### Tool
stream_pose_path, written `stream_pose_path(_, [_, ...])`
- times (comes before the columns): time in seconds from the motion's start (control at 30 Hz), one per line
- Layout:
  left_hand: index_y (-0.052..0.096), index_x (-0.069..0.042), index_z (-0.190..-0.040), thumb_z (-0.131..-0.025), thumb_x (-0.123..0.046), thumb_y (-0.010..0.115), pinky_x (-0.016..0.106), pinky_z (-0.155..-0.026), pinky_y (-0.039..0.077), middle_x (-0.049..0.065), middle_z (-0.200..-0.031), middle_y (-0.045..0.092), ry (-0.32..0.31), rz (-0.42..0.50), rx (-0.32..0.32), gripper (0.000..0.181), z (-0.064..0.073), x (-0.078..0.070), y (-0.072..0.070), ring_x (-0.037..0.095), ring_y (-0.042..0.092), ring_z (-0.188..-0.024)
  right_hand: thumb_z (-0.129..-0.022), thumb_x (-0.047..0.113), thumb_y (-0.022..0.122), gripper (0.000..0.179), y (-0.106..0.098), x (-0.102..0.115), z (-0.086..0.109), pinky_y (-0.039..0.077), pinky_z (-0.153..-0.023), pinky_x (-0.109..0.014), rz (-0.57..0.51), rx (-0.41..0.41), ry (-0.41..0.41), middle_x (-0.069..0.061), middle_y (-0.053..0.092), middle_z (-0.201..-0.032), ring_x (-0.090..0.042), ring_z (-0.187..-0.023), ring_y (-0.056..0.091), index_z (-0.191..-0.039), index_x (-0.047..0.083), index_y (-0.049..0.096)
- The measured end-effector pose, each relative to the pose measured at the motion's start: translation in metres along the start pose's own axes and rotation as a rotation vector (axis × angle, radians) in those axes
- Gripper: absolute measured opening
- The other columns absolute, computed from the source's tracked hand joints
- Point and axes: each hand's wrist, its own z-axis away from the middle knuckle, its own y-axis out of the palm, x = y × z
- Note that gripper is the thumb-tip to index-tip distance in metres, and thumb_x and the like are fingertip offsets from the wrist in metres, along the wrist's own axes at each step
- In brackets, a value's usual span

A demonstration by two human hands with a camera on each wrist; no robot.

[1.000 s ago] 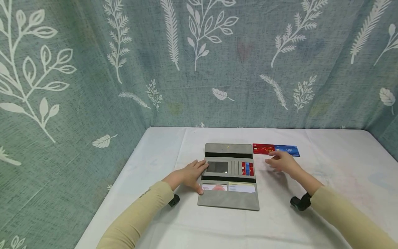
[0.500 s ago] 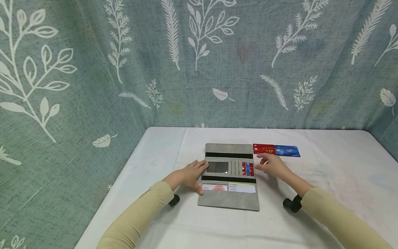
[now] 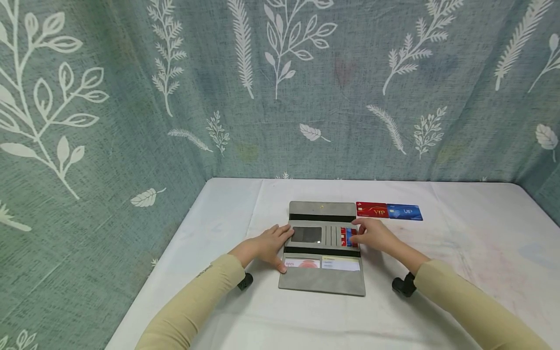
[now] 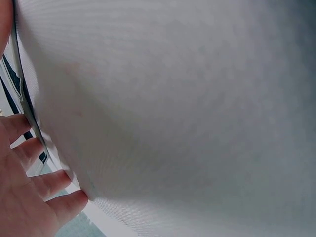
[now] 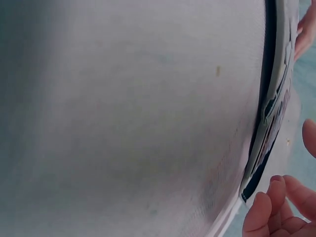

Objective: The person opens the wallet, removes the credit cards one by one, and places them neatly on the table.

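Note:
A grey wallet (image 3: 321,284) lies unfolded on the table. My left hand (image 3: 264,245) rests on its left edge with the fingers spread; the left wrist view shows the fingertips along that edge. Red and blue cards (image 3: 343,236) sit in the slots at the wallet's right side. Over these cards, at the right edge, is my right hand (image 3: 377,234), partly covering the rightmost one. In the right wrist view its thumb (image 5: 309,137) is apart from the bent fingers (image 5: 276,195), and nothing shows between them. Contact with the cards cannot be made out.
Beyond the right hand lie a red VIP card (image 3: 372,209) and a blue VIP card (image 3: 406,212), side by side. Two paper cards sit in the wallet's lower pockets. A leafy green curtain (image 3: 262,131) hangs behind the white table (image 3: 227,204).
My right hand has moved left, from in front of the loose VIP cards to the card slots at the wallet's right edge. The left hand and the wallet have stayed in place.

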Motion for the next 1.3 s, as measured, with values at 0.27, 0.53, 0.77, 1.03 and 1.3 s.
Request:
stream_pose_path(0.27, [0.017,-0.008,-0.147,-0.064,-0.054,0.075,0.046,-0.11,0.018,0.009,-0.154,0.01,0.004,-0.002,0.004,0.111,0.001,-0.001,-0.001,0.037,0.012,-0.138,-0.077,0.023,0.074,0.053,0.007,0.006,-0.008,0.042,-0.056,-0.023,0.058,0.047,0.01,-0.006,0.057,-0.076,-0.016,-0.067,0.048,-0.12,-0.004,0.056])
stream_pose_path(0.53, [0.017,-0.009,-0.147,-0.064,-0.053,0.075,0.046,-0.111,0.017,0.009,-0.154,0.009,0.006,0.022,0.004,0.111,0.002,-0.001,-0.001,0.037,0.011,-0.138,-0.077,0.025,0.074,0.053,0.012,0.009,-0.014,0.042,-0.055,-0.023,0.093,0.093,0.005,-0.006,0.06,-0.078,-0.014,-0.066,0.05,-0.118,-0.003,0.057])
stream_pose_path(0.77, [0.018,-0.008,-0.147,-0.064,-0.054,0.075,0.047,-0.11,0.018,0.009,-0.154,0.01,0.009,0.007,-0.007,0.11,0.002,0.0,0.0,0.037,0.012,-0.138,-0.076,0.024,0.074,0.053,0.012,0.012,-0.017,0.045,-0.06,-0.025,0.098,0.112,0.032,-0.009,0.061,-0.085,-0.017,-0.072,0.051,-0.118,-0.004,0.058])
stream_pose_path(1.03, [0.016,-0.009,-0.147,-0.064,-0.054,0.075,0.046,-0.111,0.017,0.009,-0.154,0.009,0.009,0.008,-0.002,0.111,0.002,-0.001,-0.001,0.037,0.011,-0.138,-0.075,0.018,0.076,0.048,0.012,0.015,-0.021,0.047,-0.063,-0.027,0.074,0.115,0.04,-0.011,0.06,-0.087,-0.018,-0.074,0.051,-0.113,-0.005,0.059])
stream_pose_path(1.3, [0.017,-0.008,-0.147,-0.064,-0.053,0.075,0.047,-0.111,0.017,0.009,-0.154,0.009,0.013,0.01,-0.003,0.111,0.003,-0.002,-0.002,0.037,0.011,-0.138,-0.074,0.008,0.075,0.044,0.014,0.019,-0.024,0.046,-0.062,-0.025,-0.046,0.102,0.135,-0.01,0.056,-0.083,-0.019,-0.074,0.05,-0.11,-0.009,0.056])
